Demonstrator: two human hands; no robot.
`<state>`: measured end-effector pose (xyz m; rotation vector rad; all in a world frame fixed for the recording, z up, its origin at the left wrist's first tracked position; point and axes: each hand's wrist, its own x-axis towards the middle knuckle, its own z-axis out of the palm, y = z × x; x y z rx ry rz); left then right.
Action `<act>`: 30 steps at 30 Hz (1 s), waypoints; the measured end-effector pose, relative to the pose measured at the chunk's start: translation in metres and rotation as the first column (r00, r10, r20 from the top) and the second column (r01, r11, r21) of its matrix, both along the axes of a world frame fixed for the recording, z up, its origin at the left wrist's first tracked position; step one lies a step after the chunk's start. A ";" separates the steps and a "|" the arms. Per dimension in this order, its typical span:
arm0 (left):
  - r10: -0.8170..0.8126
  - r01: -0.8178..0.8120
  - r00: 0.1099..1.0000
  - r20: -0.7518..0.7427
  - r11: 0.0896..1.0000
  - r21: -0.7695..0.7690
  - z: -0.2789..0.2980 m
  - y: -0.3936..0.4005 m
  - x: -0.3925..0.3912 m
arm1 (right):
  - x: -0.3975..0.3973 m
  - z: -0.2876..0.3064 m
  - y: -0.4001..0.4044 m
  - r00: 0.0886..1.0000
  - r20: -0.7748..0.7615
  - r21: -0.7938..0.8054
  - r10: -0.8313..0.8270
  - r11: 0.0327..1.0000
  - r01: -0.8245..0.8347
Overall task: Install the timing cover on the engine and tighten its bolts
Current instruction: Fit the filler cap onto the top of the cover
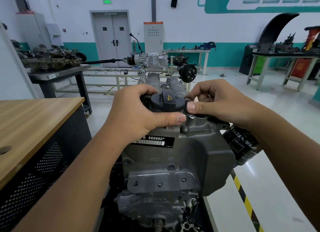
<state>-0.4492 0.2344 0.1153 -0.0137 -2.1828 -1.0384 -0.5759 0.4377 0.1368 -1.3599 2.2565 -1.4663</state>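
The grey timing cover (199, 154) sits against the front of the engine (162, 83), with a black barcode label (155, 141) near its top. My left hand (136, 114) curls around the cover's upper left edge beside the black oil filler cap (167, 102), thumb lying across the top. My right hand (218, 102) pinches a small dark part, seemingly a bolt, at the cover's upper right, just above a bolt hole (192, 116). What my right fingers hold is mostly hidden.
A wooden-topped bench (31, 121) with a perforated black side stands close on my left. A black oil filter (242, 145) juts out under my right wrist. Yellow-black floor tape (245, 199) runs along the right. Tables with engine parts stand behind.
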 end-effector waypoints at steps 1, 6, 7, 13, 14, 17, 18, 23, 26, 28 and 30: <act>0.000 0.000 1.000 -0.002 1.000 0.000 0.000 0.000 0.000 | 0.001 0.001 -0.001 0.999 -0.038 0.006 -0.022 1.000 0.022; -0.009 0.009 0.999 -0.035 1.000 0.006 -0.003 -0.001 -0.001 | 0.019 -0.007 -0.003 0.936 -0.217 -0.092 -0.279 0.960 0.265; -0.014 0.015 0.999 -0.045 1.000 0.009 -0.003 -0.001 -0.001 | 0.024 -0.010 -0.004 0.880 -0.289 -0.113 -0.376 0.926 0.359; -0.014 0.015 0.996 -0.093 1.000 0.011 -0.006 -0.003 -0.004 | 0.054 -0.009 -0.023 0.634 -0.510 -0.064 -0.582 0.760 0.646; -0.013 0.014 0.996 -0.094 1.000 0.011 -0.007 -0.003 -0.005 | 0.056 -0.007 -0.025 0.642 -0.494 -0.036 -0.586 0.751 0.659; -0.002 0.002 0.996 -0.085 1.000 -0.002 -0.007 -0.004 -0.005 | 0.059 -0.001 -0.024 0.650 -0.434 0.009 -0.623 0.719 0.695; 0.003 -0.004 0.997 -0.082 1.000 -0.003 -0.007 -0.004 -0.005 | 0.060 0.000 -0.024 0.651 -0.427 0.018 -0.627 0.714 0.700; 0.035 -0.036 0.998 -0.043 0.999 -0.017 -0.006 -0.004 -0.005 | 0.069 -0.004 -0.036 0.575 -0.548 0.076 -0.608 0.648 0.758; 0.061 -0.062 0.997 -0.044 0.998 -0.024 -0.006 -0.004 -0.004 | 0.073 -0.007 -0.040 0.530 -0.593 0.055 -0.606 0.627 0.778; 0.060 -0.061 0.997 -0.042 0.998 -0.015 -0.006 -0.004 -0.003 | 0.075 -0.010 -0.038 0.532 -0.561 0.010 -0.635 0.637 0.771; 0.057 -0.057 0.998 -0.041 0.998 -0.003 -0.006 -0.003 -0.003 | 0.076 -0.012 -0.033 0.567 -0.470 -0.049 -0.676 0.661 0.748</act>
